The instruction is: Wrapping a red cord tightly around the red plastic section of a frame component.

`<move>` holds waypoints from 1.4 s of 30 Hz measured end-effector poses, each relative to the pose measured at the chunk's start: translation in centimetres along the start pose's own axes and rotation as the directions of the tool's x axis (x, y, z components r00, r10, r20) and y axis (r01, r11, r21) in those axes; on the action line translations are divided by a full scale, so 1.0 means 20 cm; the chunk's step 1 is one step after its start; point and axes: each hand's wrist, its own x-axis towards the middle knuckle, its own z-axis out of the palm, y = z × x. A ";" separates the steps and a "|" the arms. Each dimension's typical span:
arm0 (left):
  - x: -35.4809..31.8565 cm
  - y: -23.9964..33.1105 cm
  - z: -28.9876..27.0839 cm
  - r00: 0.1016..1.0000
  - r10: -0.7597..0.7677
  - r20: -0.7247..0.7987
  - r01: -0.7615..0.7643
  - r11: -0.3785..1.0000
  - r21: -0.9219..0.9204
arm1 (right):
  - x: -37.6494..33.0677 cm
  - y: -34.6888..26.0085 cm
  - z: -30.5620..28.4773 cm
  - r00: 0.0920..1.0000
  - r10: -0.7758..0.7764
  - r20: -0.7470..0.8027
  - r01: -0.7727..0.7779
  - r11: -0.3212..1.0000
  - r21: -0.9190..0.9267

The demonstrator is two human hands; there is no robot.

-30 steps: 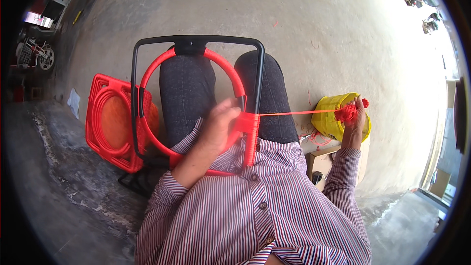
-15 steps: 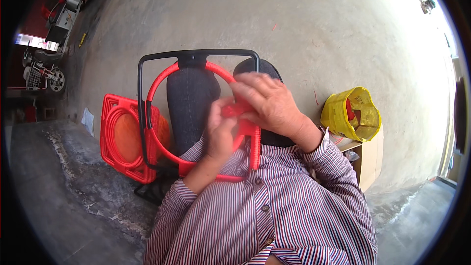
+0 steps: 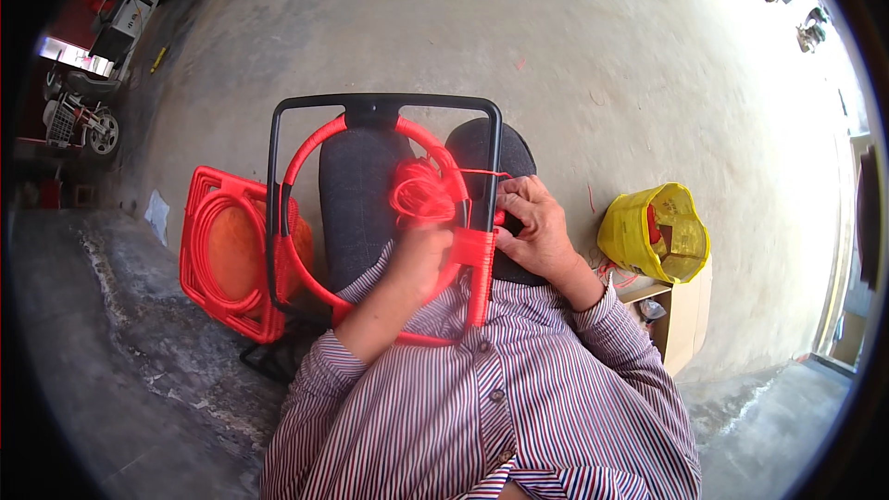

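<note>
A black square frame (image 3: 278, 167) with a round ring (image 3: 310, 143) inside it lies across my lap. Red cord is wrapped closely over most of the ring and part of the frame's right and lower sides. Inside the ring, my left hand (image 3: 419, 259), blurred, is closed on a loose bundle of red cord (image 3: 421, 193). One strand runs from the bundle across the frame's right bar toward my right hand. Just outside that bar, my right hand (image 3: 537, 227) has its fingers bent against the wrapping, with a bit of red between them.
To my left stands a red-wrapped square frame (image 3: 199, 259) with a ring and an orange middle. A yellow bucket-like bag (image 3: 634, 236) with red items inside is at my right, beside an open cardboard box (image 3: 685, 324). Parked scooters (image 3: 83, 120) stand at the far left.
My hands, close together over the ring's right side before, have moved apart. The right is now outside the bar and lower; the cord bundle shows inside the ring by my left hand.
</note>
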 end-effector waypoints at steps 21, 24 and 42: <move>-0.06 0.00 0.05 0.987 0.129 0.098 -0.138 0.987 0.083 | -0.07 -0.02 -0.17 0.928 0.304 0.217 -0.371 0.812 0.450; -0.06 0.00 0.02 0.988 0.120 0.102 -0.133 0.981 0.138 | -0.05 -0.06 -0.23 0.933 0.249 0.260 -0.310 0.923 0.229; -0.06 -0.01 -0.01 0.992 0.123 0.027 -0.126 0.978 0.166 | -0.10 -0.05 -0.12 0.918 0.349 0.191 -0.397 0.769 0.501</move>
